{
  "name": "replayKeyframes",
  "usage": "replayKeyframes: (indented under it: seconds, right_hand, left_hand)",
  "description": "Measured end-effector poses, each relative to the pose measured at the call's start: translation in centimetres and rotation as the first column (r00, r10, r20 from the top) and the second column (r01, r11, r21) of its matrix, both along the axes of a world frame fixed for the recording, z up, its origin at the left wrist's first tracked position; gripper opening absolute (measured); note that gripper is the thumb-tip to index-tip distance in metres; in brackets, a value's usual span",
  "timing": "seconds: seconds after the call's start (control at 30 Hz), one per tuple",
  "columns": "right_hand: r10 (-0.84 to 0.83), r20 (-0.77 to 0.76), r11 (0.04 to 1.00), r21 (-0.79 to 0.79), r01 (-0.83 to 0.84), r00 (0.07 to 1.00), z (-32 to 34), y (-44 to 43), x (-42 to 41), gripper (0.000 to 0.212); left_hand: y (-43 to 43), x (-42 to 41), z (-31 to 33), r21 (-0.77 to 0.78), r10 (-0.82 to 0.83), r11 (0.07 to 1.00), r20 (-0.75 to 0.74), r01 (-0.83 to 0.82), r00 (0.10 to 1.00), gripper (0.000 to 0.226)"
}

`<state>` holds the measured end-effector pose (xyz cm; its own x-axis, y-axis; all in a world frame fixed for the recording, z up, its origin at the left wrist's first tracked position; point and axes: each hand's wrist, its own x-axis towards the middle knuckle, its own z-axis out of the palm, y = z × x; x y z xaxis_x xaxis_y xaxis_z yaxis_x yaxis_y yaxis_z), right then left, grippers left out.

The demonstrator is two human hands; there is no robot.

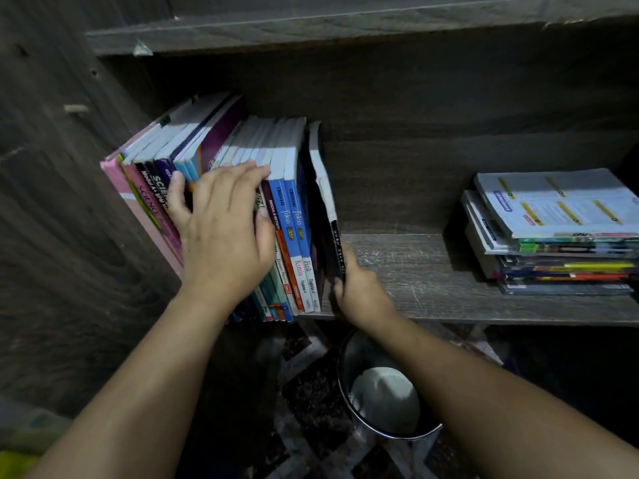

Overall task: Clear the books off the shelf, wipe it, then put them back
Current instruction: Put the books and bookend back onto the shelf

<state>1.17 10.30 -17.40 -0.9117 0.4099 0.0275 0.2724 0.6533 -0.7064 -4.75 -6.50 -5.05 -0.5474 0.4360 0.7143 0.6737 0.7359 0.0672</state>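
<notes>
- Left hand (221, 229), fingers straight and spread, presses flat on the row of books (294, 216); its bare forearm stretches back toward seven o'clock.
- Right hand (361, 288) grips the dark book (321, 236) low on its spine; its forearm stretches back toward five o'clock.

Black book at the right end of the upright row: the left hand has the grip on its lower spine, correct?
Not quite: the head view shows the right hand has the grip on the black book, at its lower spine. The left hand rests on the upright row beside it.
</notes>
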Motion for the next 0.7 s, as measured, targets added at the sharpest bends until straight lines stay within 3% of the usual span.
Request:
replayKeyframes:
  seconds: [0.07,0.13,0.23,0.33,0.47,0.6,0.7]
  right_hand:
    - [-0.052,0.014,0.997,0.051,0.051,0.999,0.6,0.3,0.4,0.07]
    - [-0.118,0.025,0.967,0.231,0.11,0.993,1.6,1.3,1.3,0.074]
    - [-0.219,-0.012,0.837,0.512,0.194,0.976,3.9,3.6,2.9,0.073]
    - [-0.283,-0.078,0.617,0.748,0.244,0.956,5.5,5.7,4.8,0.071]
    - [-0.311,-0.062,0.507,0.833,0.221,0.948,5.8,6.4,8.1,0.072]
    - [-0.3,0.317,0.639,0.767,-0.058,0.9,2.4,6.6,9.9,0.063]
    - [-0.218,0.471,0.79,0.599,-0.129,0.855,0.4,7.4,11.4,0.057]
  left_hand:
    - [0.0,0.0,0.0,0.0,0.005,1.0,0.0,-0.005,1.0,0.046]
    - [0.0,0.0,0.0,0.005,0.008,1.0,0.001,-0.008,1.0,0.046]
    - [0.1,-0.1,-0.1,0.013,0.004,1.0,0.003,-0.004,1.0,0.046]
    - [0.3,-0.1,-0.2,0.027,0.011,1.0,-0.004,-0.011,1.0,0.046]
    - [0.7,0.3,-0.2,0.045,0.013,0.999,-0.005,-0.013,1.0,0.047]
    - [0.6,0.4,-0.3,0.032,0.021,0.999,-0.01,-0.021,1.0,0.048]
    - [0.7,0.4,-0.2,0.036,0.03,0.999,-0.01,-0.029,1.0,0.048]
